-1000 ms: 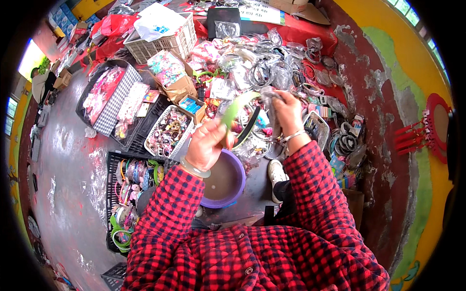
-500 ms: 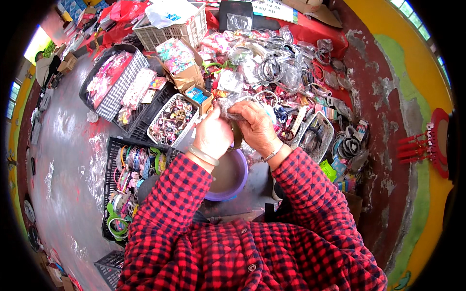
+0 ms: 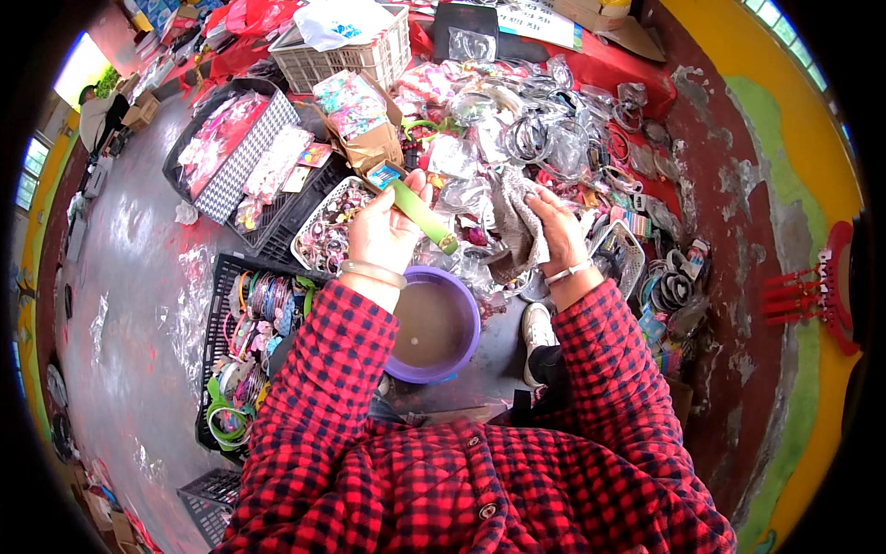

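Note:
My left hand (image 3: pixel 383 231) is closed on a wide, flat light-green headband (image 3: pixel 425 220), which slants down to the right from my fingers. To its right, my right hand (image 3: pixel 558 235) grips a crumpled grey cloth (image 3: pixel 517 222); the rag hangs from the fingers and is apart from the headband. Below and between my hands stands a round purple basin (image 3: pixel 473 323) on the floor, with cloudy water in it. A small pale round spot shows in the water.
A heap of plastic-wrapped hair accessories (image 3: pixel 554 138) spreads over red cloth ahead. Left of the basin are a white basket (image 3: pixel 300 247) of hair ties and a black crate (image 3: pixel 214 337) of headbands. An open cardboard box (image 3: pixel 378 148) stands beyond. A white shoe (image 3: pixel 536 337) is beside the basin.
My hands were together at the cloth; now they are apart. The cloth has gone right with my right hand, and the green headband shows uncovered in my left.

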Demonstrator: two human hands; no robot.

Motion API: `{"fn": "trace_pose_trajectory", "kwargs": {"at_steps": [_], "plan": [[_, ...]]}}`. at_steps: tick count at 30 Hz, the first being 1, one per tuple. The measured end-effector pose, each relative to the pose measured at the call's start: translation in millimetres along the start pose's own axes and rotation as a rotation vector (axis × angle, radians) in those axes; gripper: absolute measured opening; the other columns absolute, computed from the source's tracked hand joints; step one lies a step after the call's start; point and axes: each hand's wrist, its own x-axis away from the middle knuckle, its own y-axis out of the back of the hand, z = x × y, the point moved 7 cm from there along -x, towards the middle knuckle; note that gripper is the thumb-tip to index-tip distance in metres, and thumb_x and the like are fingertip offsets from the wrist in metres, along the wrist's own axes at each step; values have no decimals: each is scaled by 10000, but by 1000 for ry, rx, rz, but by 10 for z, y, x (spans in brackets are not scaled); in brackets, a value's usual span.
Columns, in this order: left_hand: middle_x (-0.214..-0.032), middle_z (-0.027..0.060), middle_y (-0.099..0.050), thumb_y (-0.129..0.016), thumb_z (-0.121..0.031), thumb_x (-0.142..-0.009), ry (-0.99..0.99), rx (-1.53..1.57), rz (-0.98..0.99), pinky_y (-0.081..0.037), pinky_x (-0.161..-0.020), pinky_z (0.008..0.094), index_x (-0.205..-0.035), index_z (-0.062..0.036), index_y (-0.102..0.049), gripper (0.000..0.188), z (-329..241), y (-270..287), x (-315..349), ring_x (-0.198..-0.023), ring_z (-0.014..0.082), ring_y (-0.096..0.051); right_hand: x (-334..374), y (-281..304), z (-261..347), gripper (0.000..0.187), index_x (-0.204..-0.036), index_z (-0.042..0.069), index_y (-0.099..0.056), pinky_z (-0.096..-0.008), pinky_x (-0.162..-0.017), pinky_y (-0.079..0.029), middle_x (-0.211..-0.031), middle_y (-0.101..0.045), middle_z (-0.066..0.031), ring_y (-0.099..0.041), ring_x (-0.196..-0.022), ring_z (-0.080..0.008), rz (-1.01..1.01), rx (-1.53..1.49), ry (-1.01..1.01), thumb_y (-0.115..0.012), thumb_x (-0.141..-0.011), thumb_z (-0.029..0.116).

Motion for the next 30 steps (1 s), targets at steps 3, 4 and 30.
{"fn": "trace_pose_trajectory", "kwargs": {"at_steps": [3,4,30], "plan": [[-1105,215,-519,-376,-17,-910,-1,15,-10,-427,-962,398,-1137,129,-392,270,11,5,6,-1044,274,-534,48,-190,-127,295,-1163,2,-485,-281,-771,-497,-1027,-591,-91,-593,-870,-168,38,3,-97,-451,-871,33],[-1106,217,-518,-378,-13,-909,-1,32,-13,-430,-960,395,-1140,133,-387,274,12,-3,6,-1040,276,-537,32,-244,-231,412,-1247,6,-419,-283,-824,-470,-1098,-558,-96,-570,-929,-166,158,-2,-128,-490,-842,14],[-1027,153,-600,-474,-214,-888,-58,-535,167,-421,-869,344,-941,29,-595,276,369,-79,231,-942,214,-560,272,-579,-293,372,-1102,18,-568,-249,-689,-455,-885,-613,-34,-553,-774,-97,366,652,-176,-650,-804,225]]}}
